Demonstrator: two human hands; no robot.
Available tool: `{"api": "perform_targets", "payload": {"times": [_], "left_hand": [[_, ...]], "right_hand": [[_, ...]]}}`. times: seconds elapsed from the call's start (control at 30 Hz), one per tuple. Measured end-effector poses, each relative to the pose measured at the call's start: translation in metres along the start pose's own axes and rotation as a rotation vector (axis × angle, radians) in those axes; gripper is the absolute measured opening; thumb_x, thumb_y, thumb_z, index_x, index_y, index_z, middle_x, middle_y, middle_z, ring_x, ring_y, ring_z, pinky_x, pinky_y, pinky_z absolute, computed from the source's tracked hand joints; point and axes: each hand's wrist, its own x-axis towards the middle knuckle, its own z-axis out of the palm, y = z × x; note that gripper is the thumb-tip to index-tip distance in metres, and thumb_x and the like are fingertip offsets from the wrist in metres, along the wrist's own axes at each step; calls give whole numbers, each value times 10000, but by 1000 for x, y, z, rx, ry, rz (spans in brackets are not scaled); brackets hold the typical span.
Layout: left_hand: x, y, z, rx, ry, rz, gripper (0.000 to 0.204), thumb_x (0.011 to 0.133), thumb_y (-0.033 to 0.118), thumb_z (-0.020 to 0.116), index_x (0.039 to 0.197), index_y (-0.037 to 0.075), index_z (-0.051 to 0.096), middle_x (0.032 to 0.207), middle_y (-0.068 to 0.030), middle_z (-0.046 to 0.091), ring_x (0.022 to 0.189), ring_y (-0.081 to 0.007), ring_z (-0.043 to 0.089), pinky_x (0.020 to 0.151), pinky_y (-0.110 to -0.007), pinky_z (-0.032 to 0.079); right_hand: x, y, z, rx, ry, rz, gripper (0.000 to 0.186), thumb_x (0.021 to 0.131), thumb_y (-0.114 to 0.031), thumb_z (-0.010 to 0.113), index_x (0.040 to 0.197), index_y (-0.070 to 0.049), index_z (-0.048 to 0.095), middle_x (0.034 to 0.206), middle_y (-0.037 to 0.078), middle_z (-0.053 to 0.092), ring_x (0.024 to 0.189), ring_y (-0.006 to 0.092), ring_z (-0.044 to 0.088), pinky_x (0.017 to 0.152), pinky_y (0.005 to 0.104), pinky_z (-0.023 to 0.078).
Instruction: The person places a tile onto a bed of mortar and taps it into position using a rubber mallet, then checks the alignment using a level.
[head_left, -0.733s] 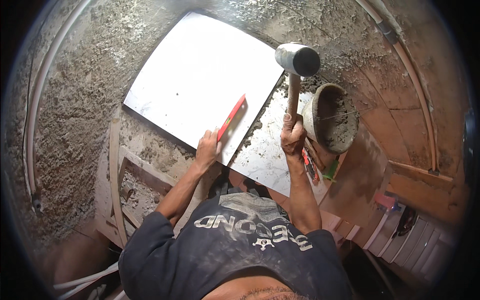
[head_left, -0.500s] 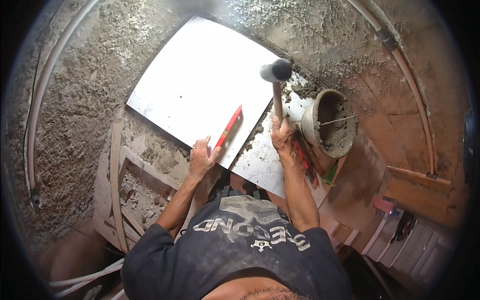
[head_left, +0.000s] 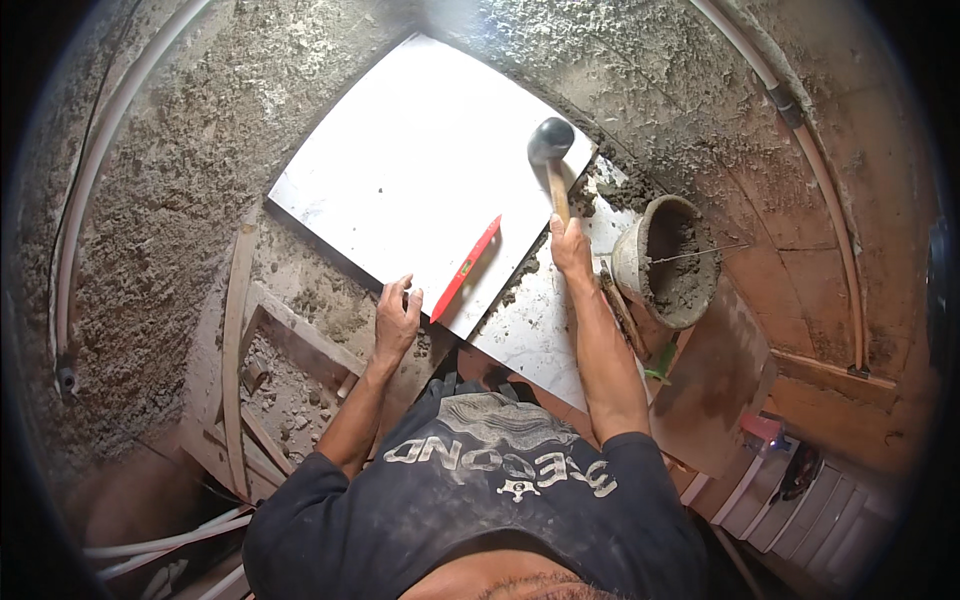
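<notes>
A large white tile (head_left: 390, 150) lies at an angle in front of me. On its near part rests a slim red spirit level (head_left: 466, 270). My left hand (head_left: 398, 320) is at the tile's near left edge, fingers stretched out, beside the near end of the level and holding nothing. My right hand (head_left: 570, 248) is closed round the wooden handle of a rubber mallet (head_left: 551, 141). The dark mallet head is over the tile near its right corner; whether it touches the surface I cannot tell.
To the right stands a bucket (head_left: 628, 262) of wet mortar with a wire handle, beside a second white tile (head_left: 530, 335) streaked with mortar. Rough plastered walls surround the work. At the left is a wooden frame (head_left: 290, 318) with rubble; tile pieces (head_left: 820, 495) sit lower right.
The mallet head has swung down toward the tile. My left hand has come off the end of the spirit level. The view has shifted slightly.
</notes>
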Motion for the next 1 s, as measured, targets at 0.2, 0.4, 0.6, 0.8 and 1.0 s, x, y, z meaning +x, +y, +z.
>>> {"api": "perform_targets", "payload": {"times": [0.2, 0.4, 0.6, 0.8, 1.0], "left_hand": [[-17, 6, 1, -51, -3, 21, 357, 894, 198, 550, 1164, -36, 547, 1040, -200, 571, 947, -307, 576, 831, -376, 465], [-17, 3, -7, -76, 19, -19, 381, 901, 229, 556, 1175, -35, 538, 1071, -198, 569, 976, -301, 573, 853, -375, 459], [-8, 5, -8, -72, 16, 18, 389, 897, 230, 564, 1178, -38, 539, 1083, -195, 570, 973, -305, 577, 851, -377, 465], [2, 9, -2, -108, 0, 16, 359, 902, 223, 552, 1165, -23, 549, 1059, -194, 585, 951, -309, 582, 837, -385, 468], [-4, 3, -5, -104, 48, -63, 374, 916, 249, 539, 1166, -29, 551, 1072, -208, 590, 953, -315, 597, 832, -392, 473]], "right_hand": [[11, -19, 5, 200, 178, -90, 628, 931, -518, 393, 1058, 90, 488, 914, 330, 589, 882, 463, 599, 748, 485, 464], [36, -35, -8, 211, 221, -1, 638, 939, -501, 380, 1034, 122, 478, 936, 361, 572, 917, 481, 580, 777, 485, 456], [40, -30, -22, 167, 200, -17, 607, 942, -502, 381, 976, 94, 490, 858, 288, 588, 794, 432, 596, 734, 493, 455], [29, -6, -8, 99, 163, -38, 643, 938, -537, 340, 990, 86, 491, 858, 324, 596, 844, 465, 602, 773, 504, 469], [-3, -14, -12, 213, 183, -146, 579, 937, -454, 393, 1089, 95, 495, 903, 343, 596, 899, 460, 603, 795, 476, 470]]}}
